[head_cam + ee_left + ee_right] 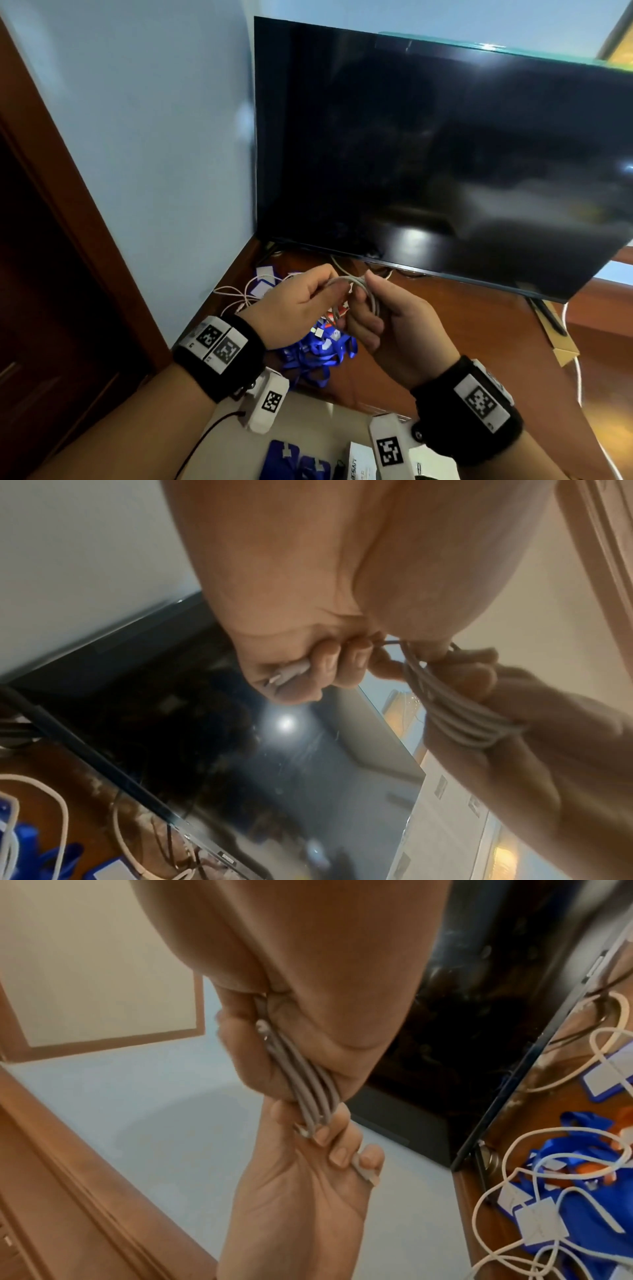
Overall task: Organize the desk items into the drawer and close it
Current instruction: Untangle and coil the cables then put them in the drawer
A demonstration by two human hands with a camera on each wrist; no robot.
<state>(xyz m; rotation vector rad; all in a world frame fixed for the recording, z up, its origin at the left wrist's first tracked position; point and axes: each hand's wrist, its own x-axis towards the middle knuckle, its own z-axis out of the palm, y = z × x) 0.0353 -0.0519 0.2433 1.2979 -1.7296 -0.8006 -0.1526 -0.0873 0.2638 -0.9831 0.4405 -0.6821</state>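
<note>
A coiled white cable (356,286) is held up in the air between both hands, above the wooden desk (462,329) and in front of the television. My left hand (301,308) pinches the cable's plug end (289,673) with curled fingers. My right hand (380,315) grips the bundled loops (308,1085), which show again as grey strands (455,718) in the left wrist view. Below the hands lies a heap of blue lanyards (318,356) with white badge cards and loose white cables (534,1177). The open drawer (329,438) shows at the bottom with blue items and a white box inside.
A large dark television (428,154) stands at the back of the desk. A pale wall (154,137) and a brown door frame (68,205) close the left side. A cardboard piece (561,346) and a white cord (579,377) lie at the right.
</note>
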